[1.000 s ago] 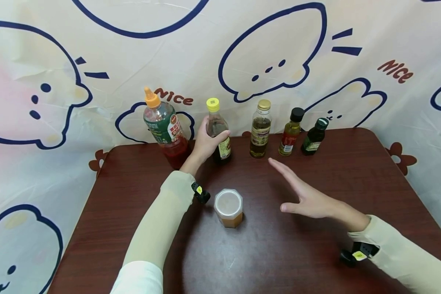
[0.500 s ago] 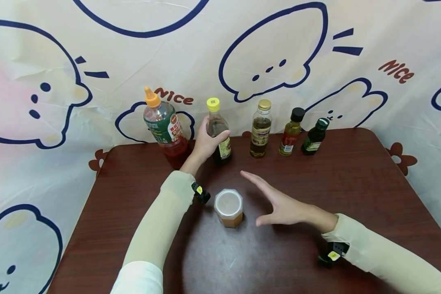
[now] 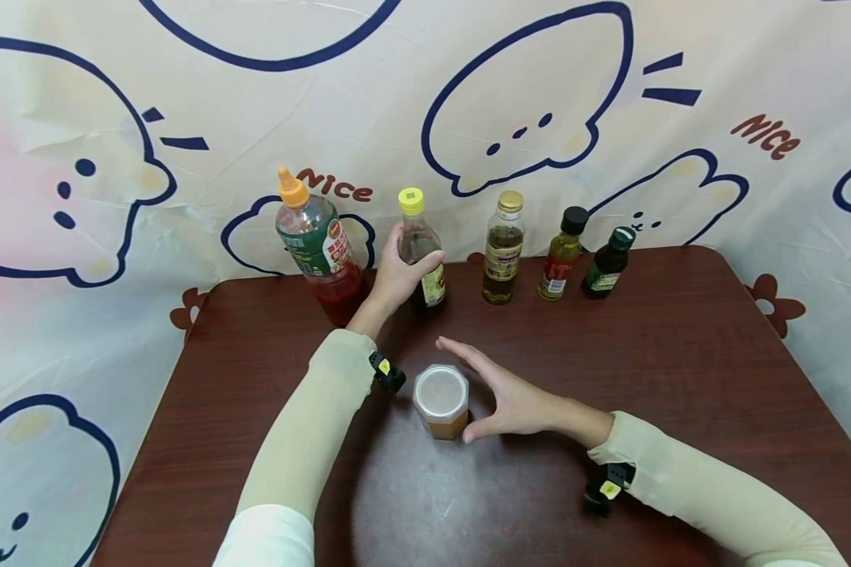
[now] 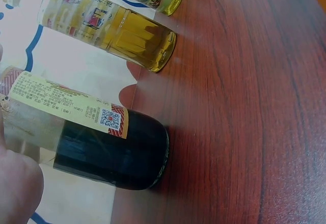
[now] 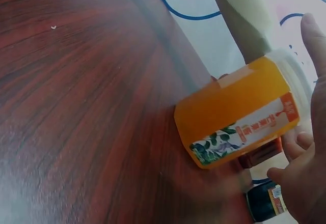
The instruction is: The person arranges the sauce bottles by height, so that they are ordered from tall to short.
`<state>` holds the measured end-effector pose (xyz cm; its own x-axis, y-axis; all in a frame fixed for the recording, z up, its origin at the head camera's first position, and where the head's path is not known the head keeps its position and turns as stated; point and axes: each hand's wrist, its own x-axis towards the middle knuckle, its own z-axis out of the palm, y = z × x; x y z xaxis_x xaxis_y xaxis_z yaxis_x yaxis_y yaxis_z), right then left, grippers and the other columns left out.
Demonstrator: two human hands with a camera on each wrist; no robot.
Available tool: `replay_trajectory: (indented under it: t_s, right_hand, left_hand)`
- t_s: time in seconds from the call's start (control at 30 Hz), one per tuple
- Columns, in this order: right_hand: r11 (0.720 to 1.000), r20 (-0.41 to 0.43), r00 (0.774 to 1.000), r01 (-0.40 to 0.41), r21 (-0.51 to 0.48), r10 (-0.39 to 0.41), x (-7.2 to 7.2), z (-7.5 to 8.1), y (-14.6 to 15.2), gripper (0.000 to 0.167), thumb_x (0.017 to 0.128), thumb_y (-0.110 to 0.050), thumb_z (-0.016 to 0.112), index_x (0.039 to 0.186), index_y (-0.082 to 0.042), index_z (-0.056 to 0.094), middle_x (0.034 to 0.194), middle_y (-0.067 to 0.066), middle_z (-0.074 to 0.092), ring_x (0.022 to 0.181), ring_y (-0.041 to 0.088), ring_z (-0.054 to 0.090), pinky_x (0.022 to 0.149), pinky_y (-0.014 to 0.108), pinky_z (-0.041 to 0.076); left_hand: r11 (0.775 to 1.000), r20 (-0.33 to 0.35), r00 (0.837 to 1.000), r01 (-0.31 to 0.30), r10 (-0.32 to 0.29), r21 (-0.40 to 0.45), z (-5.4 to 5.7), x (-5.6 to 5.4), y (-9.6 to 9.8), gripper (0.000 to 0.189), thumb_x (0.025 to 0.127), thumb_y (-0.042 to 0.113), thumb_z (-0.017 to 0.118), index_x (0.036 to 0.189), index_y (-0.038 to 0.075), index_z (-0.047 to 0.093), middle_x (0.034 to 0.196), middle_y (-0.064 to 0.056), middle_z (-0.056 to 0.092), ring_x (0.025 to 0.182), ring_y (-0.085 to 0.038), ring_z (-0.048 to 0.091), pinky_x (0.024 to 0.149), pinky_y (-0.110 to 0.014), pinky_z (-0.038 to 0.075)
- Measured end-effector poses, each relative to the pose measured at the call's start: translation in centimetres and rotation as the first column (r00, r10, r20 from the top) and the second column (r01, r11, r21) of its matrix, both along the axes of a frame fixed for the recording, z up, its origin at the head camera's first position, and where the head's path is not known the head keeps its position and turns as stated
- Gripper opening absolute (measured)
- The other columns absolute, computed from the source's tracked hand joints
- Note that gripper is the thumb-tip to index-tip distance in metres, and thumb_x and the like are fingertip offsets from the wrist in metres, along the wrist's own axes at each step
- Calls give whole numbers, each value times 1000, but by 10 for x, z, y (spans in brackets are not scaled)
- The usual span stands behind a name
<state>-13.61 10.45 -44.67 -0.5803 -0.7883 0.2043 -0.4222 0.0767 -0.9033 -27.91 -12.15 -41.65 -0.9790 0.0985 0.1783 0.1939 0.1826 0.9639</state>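
Observation:
My left hand grips a bottle of dark sauce with a yellow cap, upright at the table's back edge. The left wrist view shows the dark liquid low in this bottle and part of the hand at its upper body. In the middle of the table stands a faceted jar with a pale lid and orange contents. Around the jar's right side spreads my right hand, thumb and fingers wide apart. The right wrist view has the labelled jar in front of the hand.
A red sauce bottle with an orange nozzle stands left of the left hand. Along the back right are a gold-capped oil bottle, a small black-capped bottle and a dark green bottle. A patterned cloth hangs behind the table.
My right hand has moved left across the table to the jar's side, fingers still spread. The left hand has stayed on the dark sauce bottle.

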Motion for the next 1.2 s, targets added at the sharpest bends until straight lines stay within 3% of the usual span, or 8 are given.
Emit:
replay_trajectory:
  t_s: [0.23, 0.43, 0.6, 0.83, 1.07, 1.2]
  right_hand:
    - [1000, 4, 1000, 0, -27, 0, 0, -6, -11, 116, 77, -58, 81, 164, -25, 13, 167, -1, 23, 152, 28, 24, 122, 44, 24]
    - [996, 33, 999, -17, -87, 20, 1, -10, -20, 121, 76, -48, 87, 164, -21, 9, 164, 6, 28, 147, 40, 31, 120, 35, 25]
    - [991, 77, 996, -25, -135, 36, 1, -14, -24, 122, 75, -49, 87, 164, -19, 9, 163, 9, 30, 144, 43, 34, 118, 32, 28]
    - [986, 128, 991, -26, -165, 47, -1, -18, -29, 117, 76, -34, 91, 163, -21, 14, 161, 9, 36, 143, 34, 39, 117, 32, 31]
    - [983, 128, 991, -5, -184, 30, 0, -20, -31, 109, 77, -2, 88, 161, -10, 19, 150, 25, 45, 133, 21, 51, 112, 30, 37]
    - [983, 127, 992, 17, -182, 6, 2, -19, -32, 95, 79, -1, 86, 156, -6, 31, 144, 25, 52, 128, 21, 54, 109, 29, 41]
  left_hand:
    - [1000, -7, 1000, -4, 4, 5, 0, 0, 0, 66, 91, 25, 77, 146, 13, 42, 142, -9, 52, 132, -26, 49, 110, -51, 42]
    - [1000, 5, 1000, -9, 9, 2, 0, 1, 0, 67, 92, 25, 77, 148, 14, 41, 144, -9, 50, 133, -26, 48, 110, -51, 42]
    - [1000, -9, 1000, -3, 3, 12, 0, 1, 1, 67, 92, 23, 77, 147, 13, 41, 144, -9, 51, 134, -25, 47, 111, -50, 42]
    - [1000, -14, 1000, 1, 0, 16, 0, 1, 0, 65, 92, 22, 77, 146, 13, 42, 143, -9, 51, 134, -25, 47, 110, -51, 41]
    - [1000, -3, 1000, -1, 1, 12, 0, 1, -1, 64, 92, 23, 77, 145, 13, 42, 142, -9, 51, 134, -24, 47, 111, -51, 41]
    - [1000, -2, 1000, 1, -1, 9, 2, 1, 0, 64, 92, 23, 76, 146, 13, 42, 142, -9, 51, 134, -25, 47, 112, -51, 40]
